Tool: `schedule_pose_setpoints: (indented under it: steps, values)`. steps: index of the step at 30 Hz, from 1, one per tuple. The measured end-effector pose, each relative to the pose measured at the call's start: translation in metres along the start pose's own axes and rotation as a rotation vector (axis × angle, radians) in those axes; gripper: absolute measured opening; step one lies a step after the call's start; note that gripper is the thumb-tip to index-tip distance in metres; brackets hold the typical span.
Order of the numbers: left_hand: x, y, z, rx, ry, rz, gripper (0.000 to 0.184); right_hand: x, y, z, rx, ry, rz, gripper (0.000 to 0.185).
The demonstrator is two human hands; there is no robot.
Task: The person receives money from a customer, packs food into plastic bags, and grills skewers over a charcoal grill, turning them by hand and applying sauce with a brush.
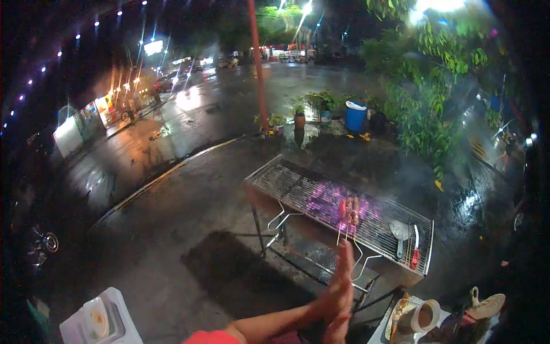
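My left hand (340, 286) reaches in from the red sleeve (212, 337), seen edge-on with its fingers stretched upward. Its fingertips overlap the lower ends of the skewer sticks in view; whether they touch cannot be made out. Against its lower side is my right hand (338, 329), mostly hidden, its fingers not distinct. Beyond them, a few meat skewers (352, 212) lie side by side on the long charcoal grill (286, 182), above purple-glowing coals. A flat metal scraper (400, 231) and red-handled tongs or a knife (415, 249) rest at the grill's right end.
At lower right, a cup of brown sauce (425, 316) stands on a side table beside a brush-like item (487, 305). A white plastic container (98, 319) is at lower left. Behind the grill are a red pole (258, 69), potted plants (299, 119), a blue bin (356, 117) and wet pavement.
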State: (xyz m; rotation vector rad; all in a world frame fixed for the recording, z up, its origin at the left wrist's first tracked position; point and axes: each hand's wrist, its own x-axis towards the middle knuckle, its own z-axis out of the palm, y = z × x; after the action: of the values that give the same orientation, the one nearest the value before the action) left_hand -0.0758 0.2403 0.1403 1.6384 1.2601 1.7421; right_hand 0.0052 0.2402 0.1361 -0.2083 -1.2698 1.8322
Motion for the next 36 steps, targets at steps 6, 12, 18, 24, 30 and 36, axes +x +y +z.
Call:
schedule_pose_setpoints:
  steps: [6,12,18,24,30,36]
  values:
    - [-0.048,0.032,0.055,-0.125,-0.343,0.008,0.078,0.034,-0.069,-0.007,-0.072,0.159,-0.161,0.087]
    - [-0.015,0.025,-0.021,0.162,0.209,0.071,0.081,-0.013,-0.008,0.054,-0.031,-0.114,-0.003,0.085]
    - [-0.066,0.008,-0.018,-0.006,-0.272,-0.138,0.076,0.032,-0.006,0.001,-0.096,0.019,0.136,0.082]
    - [-0.041,-0.099,-0.072,-0.018,0.048,-0.545,0.027,0.077,0.053,-0.088,-0.484,0.281,0.379,0.036]
    - [0.071,-0.233,-0.105,0.203,0.327,-0.69,0.029,0.097,0.108,-0.088,-0.774,-0.068,0.618,0.033]
    - [0.105,-0.283,-0.097,0.25,0.114,-0.822,0.028,0.119,0.101,-0.092,-1.182,-0.238,0.709,0.039]
